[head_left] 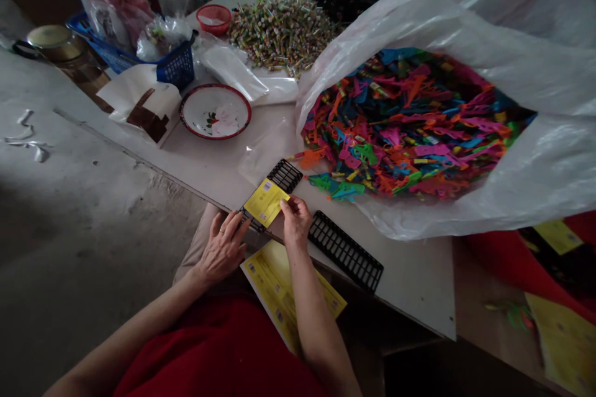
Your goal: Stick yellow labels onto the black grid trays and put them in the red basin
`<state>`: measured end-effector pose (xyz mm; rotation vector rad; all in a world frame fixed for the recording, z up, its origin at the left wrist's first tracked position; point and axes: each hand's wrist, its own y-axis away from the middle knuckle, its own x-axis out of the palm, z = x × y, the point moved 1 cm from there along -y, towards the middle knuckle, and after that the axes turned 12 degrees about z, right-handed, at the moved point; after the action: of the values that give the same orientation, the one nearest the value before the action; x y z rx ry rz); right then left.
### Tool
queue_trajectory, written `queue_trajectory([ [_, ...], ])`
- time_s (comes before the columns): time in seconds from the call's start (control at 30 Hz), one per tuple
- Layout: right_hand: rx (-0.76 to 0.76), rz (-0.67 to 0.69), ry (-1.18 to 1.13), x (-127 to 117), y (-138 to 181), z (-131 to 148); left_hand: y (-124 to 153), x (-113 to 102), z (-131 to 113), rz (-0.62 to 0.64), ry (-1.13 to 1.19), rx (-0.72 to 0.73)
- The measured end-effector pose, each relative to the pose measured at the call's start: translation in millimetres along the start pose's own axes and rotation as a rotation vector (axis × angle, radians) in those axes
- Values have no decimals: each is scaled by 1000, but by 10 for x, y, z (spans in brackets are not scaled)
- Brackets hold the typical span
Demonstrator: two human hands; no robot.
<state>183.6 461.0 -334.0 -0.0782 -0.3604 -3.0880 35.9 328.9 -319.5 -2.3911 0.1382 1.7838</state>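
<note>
My right hand (pixel 295 219) pinches the near edge of a small yellow card (pixel 266 201) that lies over a black ribbed plastic strip (pixel 285 174) at the table's front edge. My left hand (pixel 223 247) curls its fingers against the strip's near end, just left of the card. A second black ribbed strip (pixel 345 250) lies to the right of my right hand. A stack of yellow printed sheets (pixel 279 285) rests on my lap under my right forearm.
A big clear plastic bag (pixel 512 74) holds a heap of coloured plastic toy pieces (pixel 410 124). Behind are a pile of small wrapped items (pixel 284 31), a red-rimmed enamel plate (pixel 215 111), a red bowl (pixel 213 17), a blue basket (pixel 174 67). Concrete floor lies left.
</note>
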Motion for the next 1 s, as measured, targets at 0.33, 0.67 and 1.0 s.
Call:
queue_trajectory([
  [0.33, -3, -5, 1, 9, 1, -69, -102, 48, -3, 106, -68, 8],
  [0.67, 10, 1, 20, 18, 15, -42, -106, 81, -37, 140, -65, -4],
  [1.0, -92, 34, 163, 14, 30, -46, -100, 91, -64, 189, -106, -8],
])
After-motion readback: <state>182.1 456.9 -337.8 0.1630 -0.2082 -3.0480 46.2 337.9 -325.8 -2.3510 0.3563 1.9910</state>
